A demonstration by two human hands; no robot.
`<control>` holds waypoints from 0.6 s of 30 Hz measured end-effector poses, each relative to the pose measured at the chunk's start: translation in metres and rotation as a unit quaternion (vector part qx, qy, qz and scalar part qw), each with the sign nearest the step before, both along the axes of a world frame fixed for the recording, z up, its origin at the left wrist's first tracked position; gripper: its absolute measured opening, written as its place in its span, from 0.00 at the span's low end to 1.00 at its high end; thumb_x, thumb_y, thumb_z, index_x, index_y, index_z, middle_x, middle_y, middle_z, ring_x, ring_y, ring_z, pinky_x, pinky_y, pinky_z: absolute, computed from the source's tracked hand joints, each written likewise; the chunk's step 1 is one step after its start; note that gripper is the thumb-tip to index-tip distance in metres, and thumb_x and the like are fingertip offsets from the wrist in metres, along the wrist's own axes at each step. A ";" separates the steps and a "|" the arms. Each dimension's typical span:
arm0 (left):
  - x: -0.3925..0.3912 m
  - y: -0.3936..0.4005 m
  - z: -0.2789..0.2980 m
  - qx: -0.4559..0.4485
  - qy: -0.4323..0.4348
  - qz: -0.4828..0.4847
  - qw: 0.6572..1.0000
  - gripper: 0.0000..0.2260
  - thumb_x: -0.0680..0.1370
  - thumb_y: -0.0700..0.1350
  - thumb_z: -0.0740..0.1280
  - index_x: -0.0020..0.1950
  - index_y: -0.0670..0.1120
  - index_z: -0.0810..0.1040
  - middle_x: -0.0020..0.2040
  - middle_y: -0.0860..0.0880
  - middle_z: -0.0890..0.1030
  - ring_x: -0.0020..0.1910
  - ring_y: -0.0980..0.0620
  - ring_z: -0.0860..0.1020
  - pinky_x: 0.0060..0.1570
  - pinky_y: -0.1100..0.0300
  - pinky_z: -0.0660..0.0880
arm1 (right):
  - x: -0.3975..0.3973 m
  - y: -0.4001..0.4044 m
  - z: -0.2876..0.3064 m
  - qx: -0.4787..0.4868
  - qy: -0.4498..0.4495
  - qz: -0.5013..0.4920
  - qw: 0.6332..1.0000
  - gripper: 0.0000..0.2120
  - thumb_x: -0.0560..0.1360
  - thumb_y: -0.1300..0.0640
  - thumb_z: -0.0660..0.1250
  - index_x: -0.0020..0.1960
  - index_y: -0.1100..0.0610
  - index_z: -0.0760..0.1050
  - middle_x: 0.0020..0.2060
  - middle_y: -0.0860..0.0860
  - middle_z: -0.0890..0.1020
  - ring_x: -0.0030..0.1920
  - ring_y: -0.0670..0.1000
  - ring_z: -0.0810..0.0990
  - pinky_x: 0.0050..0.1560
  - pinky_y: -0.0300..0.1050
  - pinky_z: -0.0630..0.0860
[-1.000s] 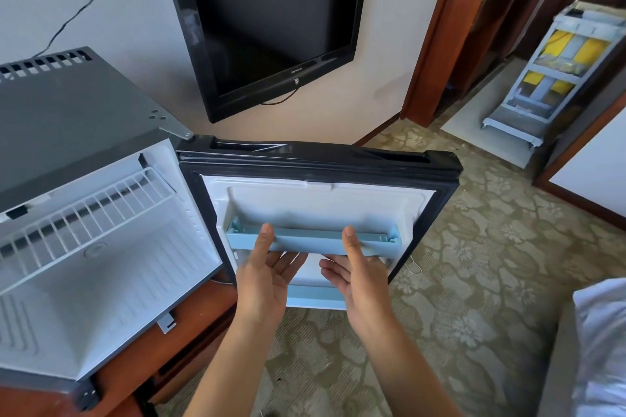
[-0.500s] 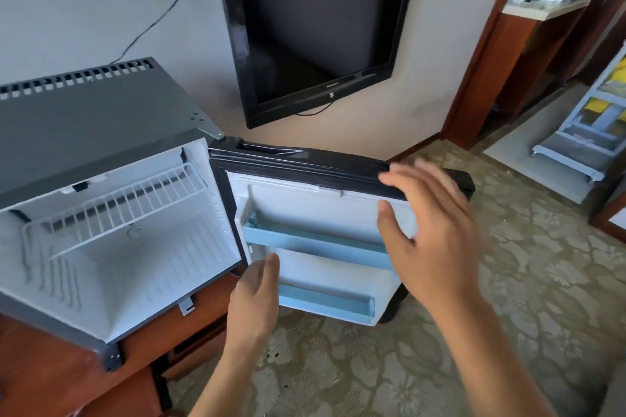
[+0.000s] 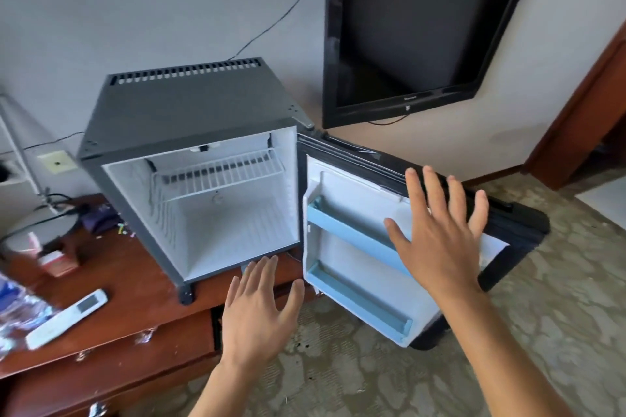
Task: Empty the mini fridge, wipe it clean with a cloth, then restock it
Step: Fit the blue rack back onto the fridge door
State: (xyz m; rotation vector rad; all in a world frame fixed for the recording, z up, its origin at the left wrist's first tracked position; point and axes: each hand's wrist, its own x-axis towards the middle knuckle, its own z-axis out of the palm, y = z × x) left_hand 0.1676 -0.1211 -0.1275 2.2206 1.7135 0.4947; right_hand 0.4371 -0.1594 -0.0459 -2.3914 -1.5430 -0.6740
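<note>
Hovering with fingers spread, both hands front the open mini fridge.

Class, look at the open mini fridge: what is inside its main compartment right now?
Inside the mini fridge only a white wire shelf shows, near the top; the white floor below it is bare. No part of the compartment is covered by the hands.

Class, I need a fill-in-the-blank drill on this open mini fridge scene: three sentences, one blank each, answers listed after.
1. The grey mini fridge stands with its door ____.
2. Inside hangs one white ____ shelf.
3. The door's two rails are light ____, partly behind the open right hand; the left hand holds nothing.

Answers: open; wire; blue
</note>
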 end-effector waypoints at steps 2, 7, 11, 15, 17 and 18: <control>-0.024 -0.003 -0.002 -0.002 -0.006 0.011 1.000 0.38 0.78 0.73 0.46 0.82 0.54 0.63 0.81 0.55 0.65 0.81 0.56 0.57 0.81 0.52 0.52 | -0.008 -0.004 0.002 0.005 -0.006 -0.007 1.000 0.37 0.79 0.38 0.57 0.83 0.52 0.55 0.80 0.55 0.62 0.77 0.64 0.62 0.75 0.68 0.48; -0.110 -0.009 -0.009 0.015 -0.004 0.034 0.999 0.38 0.78 0.74 0.44 0.83 0.55 0.60 0.82 0.57 0.61 0.82 0.58 0.53 0.82 0.52 0.48 | -0.030 -0.005 0.015 0.042 0.047 -0.048 0.997 0.38 0.75 0.37 0.58 0.81 0.52 0.59 0.78 0.56 0.65 0.76 0.65 0.61 0.74 0.72 0.48; -0.202 -0.016 -0.016 0.034 0.006 0.062 0.997 0.38 0.78 0.73 0.45 0.83 0.54 0.61 0.82 0.55 0.61 0.83 0.55 0.52 0.82 0.51 0.45 | -0.002 0.010 -0.029 0.101 0.164 -0.116 0.974 0.37 0.75 0.32 0.62 0.80 0.40 0.55 0.81 0.50 0.57 0.76 0.68 0.62 0.69 0.74 0.65; -0.284 -0.025 -0.025 0.040 0.008 0.104 0.994 0.37 0.78 0.72 0.48 0.83 0.55 0.60 0.83 0.54 0.60 0.83 0.54 0.50 0.81 0.50 0.43 | 0.002 0.015 -0.117 0.175 0.265 -0.067 0.946 0.34 0.73 0.26 0.55 0.76 0.36 0.63 0.69 0.51 0.76 0.66 0.63 0.78 0.60 0.68 0.76; -0.322 -0.029 -0.032 0.039 0.013 0.131 0.991 0.37 0.78 0.72 0.49 0.83 0.55 0.59 0.83 0.54 0.59 0.83 0.53 0.48 0.81 0.49 0.42 | -0.127 0.016 -0.088 0.151 0.258 -0.078 0.951 0.27 0.76 0.41 0.60 0.73 0.50 0.69 0.65 0.58 0.76 0.64 0.64 0.75 0.61 0.64 0.72; -0.342 -0.031 -0.034 0.038 0.015 0.147 0.988 0.38 0.78 0.73 0.49 0.83 0.54 0.59 0.83 0.53 0.58 0.83 0.52 0.48 0.81 0.48 0.41 | -0.197 0.020 -0.067 0.146 0.267 -0.049 0.951 0.26 0.75 0.47 0.64 0.70 0.57 0.70 0.62 0.62 0.76 0.61 0.65 0.74 0.60 0.63 0.71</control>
